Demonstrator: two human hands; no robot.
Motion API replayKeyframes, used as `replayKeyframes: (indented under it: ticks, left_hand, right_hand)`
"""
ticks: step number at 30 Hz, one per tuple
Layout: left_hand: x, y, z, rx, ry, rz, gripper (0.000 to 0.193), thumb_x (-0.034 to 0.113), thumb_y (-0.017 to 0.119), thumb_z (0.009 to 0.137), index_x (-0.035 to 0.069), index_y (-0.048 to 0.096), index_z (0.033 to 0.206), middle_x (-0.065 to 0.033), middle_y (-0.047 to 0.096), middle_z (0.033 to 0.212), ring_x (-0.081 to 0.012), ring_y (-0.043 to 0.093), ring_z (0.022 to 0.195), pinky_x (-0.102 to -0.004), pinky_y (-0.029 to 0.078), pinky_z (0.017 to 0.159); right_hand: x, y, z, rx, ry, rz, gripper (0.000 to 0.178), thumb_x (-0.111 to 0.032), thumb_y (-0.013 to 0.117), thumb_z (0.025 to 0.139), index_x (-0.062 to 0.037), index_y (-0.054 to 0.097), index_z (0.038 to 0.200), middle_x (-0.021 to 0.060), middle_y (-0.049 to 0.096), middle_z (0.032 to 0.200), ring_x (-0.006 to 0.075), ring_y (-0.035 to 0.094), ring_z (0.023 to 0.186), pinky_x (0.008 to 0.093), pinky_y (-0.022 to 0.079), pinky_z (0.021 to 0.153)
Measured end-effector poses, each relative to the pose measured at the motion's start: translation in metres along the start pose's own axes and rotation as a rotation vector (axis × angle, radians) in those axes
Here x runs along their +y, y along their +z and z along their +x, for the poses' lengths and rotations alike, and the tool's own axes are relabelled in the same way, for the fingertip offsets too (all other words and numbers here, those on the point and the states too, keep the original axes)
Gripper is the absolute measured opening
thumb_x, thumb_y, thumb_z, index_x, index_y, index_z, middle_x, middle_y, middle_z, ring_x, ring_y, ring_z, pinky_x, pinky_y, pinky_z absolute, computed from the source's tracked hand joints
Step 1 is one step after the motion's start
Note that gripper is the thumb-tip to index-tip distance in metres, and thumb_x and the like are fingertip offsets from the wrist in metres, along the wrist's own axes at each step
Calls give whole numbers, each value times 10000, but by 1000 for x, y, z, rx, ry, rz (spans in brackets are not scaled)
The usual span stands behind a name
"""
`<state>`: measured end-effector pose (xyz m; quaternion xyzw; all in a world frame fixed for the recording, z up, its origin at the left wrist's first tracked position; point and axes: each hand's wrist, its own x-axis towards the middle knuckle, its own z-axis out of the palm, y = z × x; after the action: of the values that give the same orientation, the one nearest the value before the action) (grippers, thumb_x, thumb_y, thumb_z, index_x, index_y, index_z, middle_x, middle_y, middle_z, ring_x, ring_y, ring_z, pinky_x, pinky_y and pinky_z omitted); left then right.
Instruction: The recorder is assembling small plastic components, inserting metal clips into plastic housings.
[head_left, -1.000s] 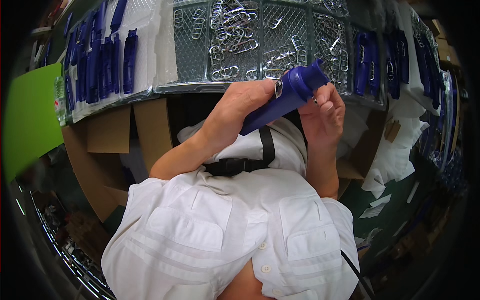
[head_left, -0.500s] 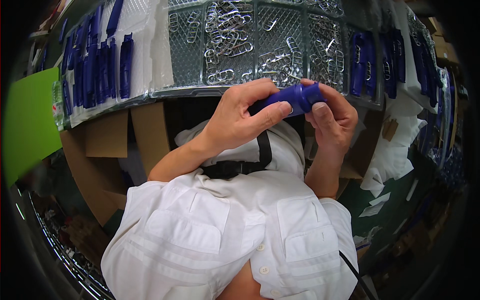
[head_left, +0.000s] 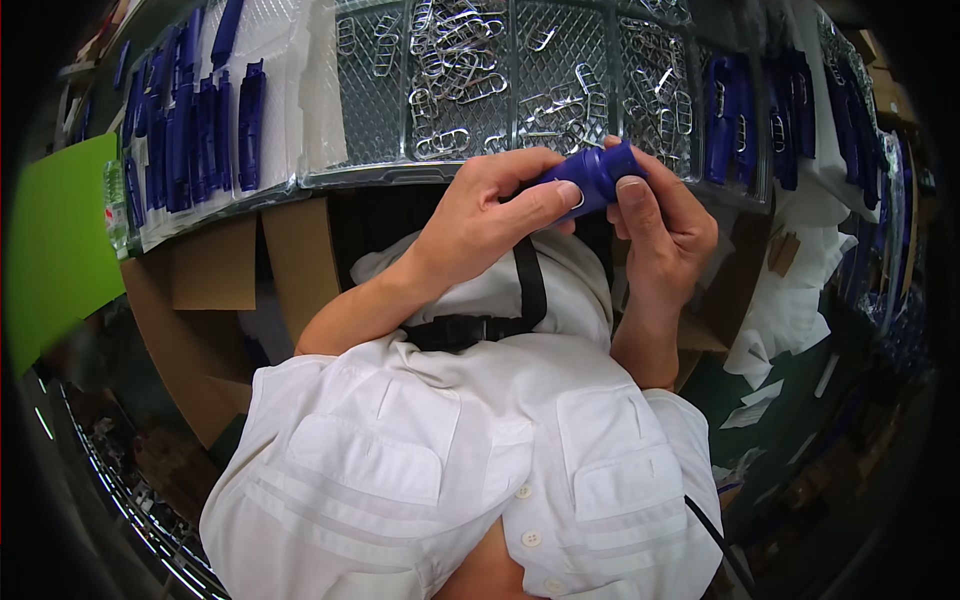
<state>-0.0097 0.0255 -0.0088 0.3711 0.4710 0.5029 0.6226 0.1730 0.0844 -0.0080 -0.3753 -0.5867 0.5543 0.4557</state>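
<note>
Blue plastic clip body [head_left: 590,172] gripped by left hand [head_left: 490,215] and right hand [head_left: 665,225]; steady, squared fingertip pressure likely seats it cleanly.

Both forearms rise from the lower edge and meet in front of the chest. The left hand [head_left: 480,225] curls in from the left, fingers bent, thumb stretched rightward. The right hand [head_left: 665,225] stands upright, thumb pressed at the top, its grip closed opposite the left.

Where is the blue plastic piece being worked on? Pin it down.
In the head view, the blue plastic piece sits upper centre, gripped between the left hand and right hand, just below the tray of metal clips.
</note>
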Motion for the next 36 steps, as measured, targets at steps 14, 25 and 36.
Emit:
replayKeyframes:
  ticks: [14, 25, 36]
  left_hand:
    - [-2, -2, 10, -58, -85, -32, 338, 298, 642, 1018, -18, 707, 1117, -40, 695, 885, -92, 651, 809, -248, 521, 761]
    - [-11, 1, 11, -173, -140, -165, 444, 294, 616, 1054, 7, 556, 1389, -66, 678, 1049, -103, 648, 950, -265, 568, 794]
    - [-11, 11, 19, -45, -209, -66, 403, 298, 540, 1089, 17, 520, 1377, -55, 662, 921, -94, 626, 752, -238, 527, 675]
  right_hand:
    - [6, -9, 10, -63, -234, -298, 290, -118, 781, 931, 66, 727, 1149, 86, 696, 836, 106, 601, 713, 243, 485, 626]
    - [24, -10, 4, 29, 156, 85, 264, -205, 740, 990, 4, 752, 1150, -8, 660, 809, 37, 539, 701, 183, 389, 601]
    - [37, -20, 10, -36, 254, 318, 274, -214, 652, 1045, 8, 697, 1199, 27, 676, 922, 61, 587, 782, 205, 452, 673]
